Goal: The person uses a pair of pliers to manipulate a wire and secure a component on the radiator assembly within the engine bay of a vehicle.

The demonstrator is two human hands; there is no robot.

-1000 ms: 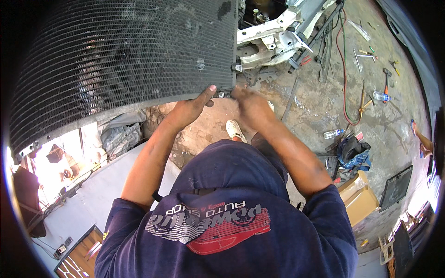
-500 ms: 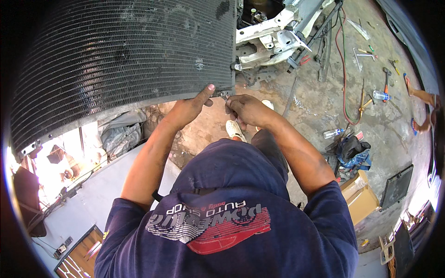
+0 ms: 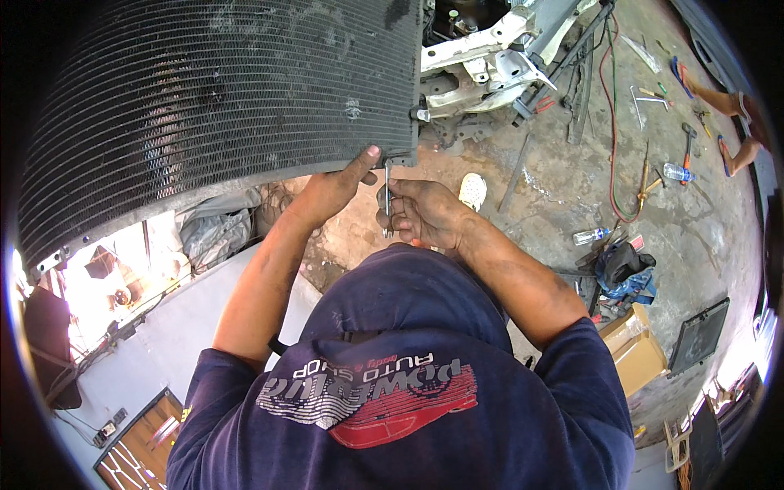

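A large dark finned car radiator fills the upper left. My left hand is closed on its near edge, thumb on top and the other fingers underneath. Just right of that thumb, a small bracket sits at the radiator's near right corner. A slim silver wrench has its far end at this bracket, and its shaft points back toward me. My right hand has its fingers closed around the near part of the wrench. The fastener under the wrench's end is too small to make out.
Beyond the radiator stands a car's stripped white front frame. On the floor to the right lie a red and green hose, a hammer, plastic bottles, a blue bag and a cardboard box. Another person's legs show at far right.
My right hand has drawn back toward me and turned, so the wrench's shaft now shows. My left hand keeps its hold. The other person's legs have moved farther up the view.
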